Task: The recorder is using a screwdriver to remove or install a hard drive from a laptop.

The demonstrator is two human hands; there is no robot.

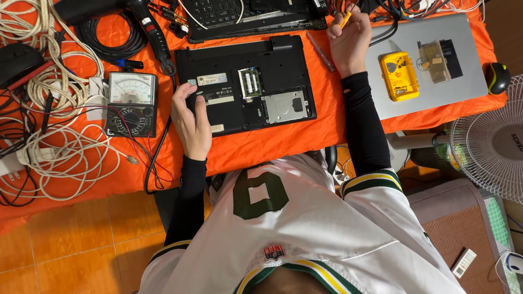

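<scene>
A black laptop (245, 87) lies upside down on the orange cloth, its bottom covers off so the memory and drive bay show. My left hand (190, 117) rests flat on the laptop's left edge, fingers spread, holding nothing. My right hand (348, 41) is raised beyond the laptop's far right corner, fingers closed around a yellow-handled tool (345, 19) that pokes out above the fist. A thin screwdriver (320, 51) lies on the cloth just left of that hand.
An analogue multimeter (131, 103) with leads sits left of the laptop, beside coiled white cables (60, 147). A second laptop keyboard (250, 16) lies behind. A silver laptop (430, 65) carries a yellow case (399, 75). A fan (490, 141) stands at right.
</scene>
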